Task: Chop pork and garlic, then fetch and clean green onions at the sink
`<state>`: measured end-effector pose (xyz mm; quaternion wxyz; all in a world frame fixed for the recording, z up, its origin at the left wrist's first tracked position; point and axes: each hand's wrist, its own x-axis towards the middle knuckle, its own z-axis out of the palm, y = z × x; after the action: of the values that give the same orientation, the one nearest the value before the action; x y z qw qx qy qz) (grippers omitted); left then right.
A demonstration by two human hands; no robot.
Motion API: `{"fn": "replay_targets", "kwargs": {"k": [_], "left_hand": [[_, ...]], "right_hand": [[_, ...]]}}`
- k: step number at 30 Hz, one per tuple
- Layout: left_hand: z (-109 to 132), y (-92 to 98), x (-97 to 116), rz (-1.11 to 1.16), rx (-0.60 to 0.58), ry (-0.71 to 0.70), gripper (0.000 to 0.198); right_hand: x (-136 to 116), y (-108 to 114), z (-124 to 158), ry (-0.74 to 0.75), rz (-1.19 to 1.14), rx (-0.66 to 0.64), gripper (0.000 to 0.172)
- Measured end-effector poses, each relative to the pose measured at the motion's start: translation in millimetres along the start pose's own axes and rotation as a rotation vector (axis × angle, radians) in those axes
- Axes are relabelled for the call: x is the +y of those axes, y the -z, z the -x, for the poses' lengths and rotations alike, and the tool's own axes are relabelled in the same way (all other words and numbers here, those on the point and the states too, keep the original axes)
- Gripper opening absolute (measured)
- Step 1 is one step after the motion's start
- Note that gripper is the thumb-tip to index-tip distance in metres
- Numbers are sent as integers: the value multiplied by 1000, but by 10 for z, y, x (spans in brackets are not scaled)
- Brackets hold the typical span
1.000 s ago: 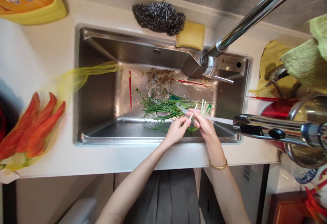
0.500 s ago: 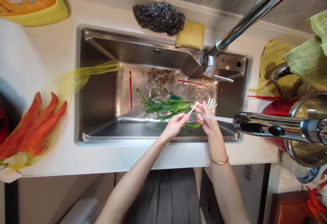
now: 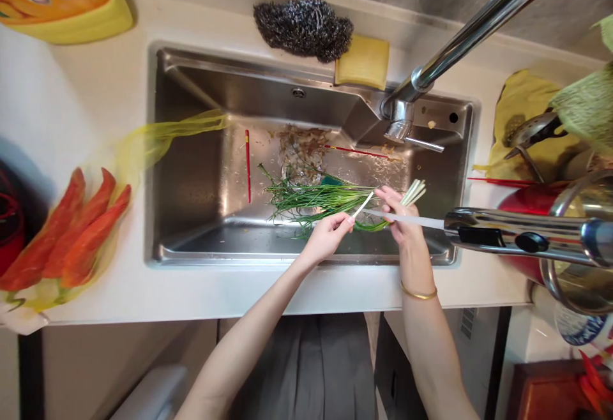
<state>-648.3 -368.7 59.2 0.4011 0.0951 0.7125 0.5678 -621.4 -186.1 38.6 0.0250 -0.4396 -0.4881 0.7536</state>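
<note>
A bunch of long green stalks (image 3: 330,200) with white ends lies across the sink, leafy tips to the left. Its white ends (image 3: 414,193) stick out past my right hand (image 3: 400,214), whose fingers are wrapped round the bunch. My left hand (image 3: 331,235) pinches one thin white stalk (image 3: 363,205), which slants up to the right just beside my right fingers. Water runs from the faucet spout (image 3: 479,228) across my right hand. Wet brown and white peelings (image 3: 301,152) lie on the sink floor behind the bunch.
The steel sink (image 3: 189,257) also holds two red sticks (image 3: 248,168). Red peppers (image 3: 90,241) in yellow netting lie on the left counter. Behind the sink are a steel wool pad (image 3: 304,27) and a yellow sponge (image 3: 363,61). A red pot (image 3: 524,209) stands at the right.
My right hand has shifted slightly to the right with the bunch, and its white ends show more plainly. The left hand keeps its pinch. The whole view has shifted a little.
</note>
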Motion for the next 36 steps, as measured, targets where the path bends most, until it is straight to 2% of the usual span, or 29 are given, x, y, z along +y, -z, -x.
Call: {"fn": "replay_targets", "kwargs": {"k": [2,4,7,10,14,19,22,26,29,33,36], "left_hand": [[-29,-16,0,-66,11,-44,35],[-37,-56,12,-191,13,-55,35],[6,-132,43,-506,60,-32,35],[60,-201,69,-818,119,-60,33],[86,-262,75,-1034,136,-167,35],[98,-284,74,-1090,157,-234,32],[105,-267,84,-1110,145,-267,32],[116,-227,90,-1131,142,-281,32],[136,-196,87,-1114,136,-246,33],[167,-149,88,-1096,133,-198,36],[168,-123,90,-1018,123,-153,37]], "right_hand": [[3,-65,153,-80,26,-135,36],[40,-122,261,-100,46,-187,31],[125,-160,301,-18,80,-138,26],[202,-167,270,68,122,-55,31],[272,-160,237,163,240,27,36],[320,-97,168,371,521,75,28],[312,-47,129,446,562,65,17],[258,-4,119,411,568,55,24],[205,1,95,343,450,82,35],[126,10,32,207,210,183,34],[70,29,52,157,153,128,32]]}}
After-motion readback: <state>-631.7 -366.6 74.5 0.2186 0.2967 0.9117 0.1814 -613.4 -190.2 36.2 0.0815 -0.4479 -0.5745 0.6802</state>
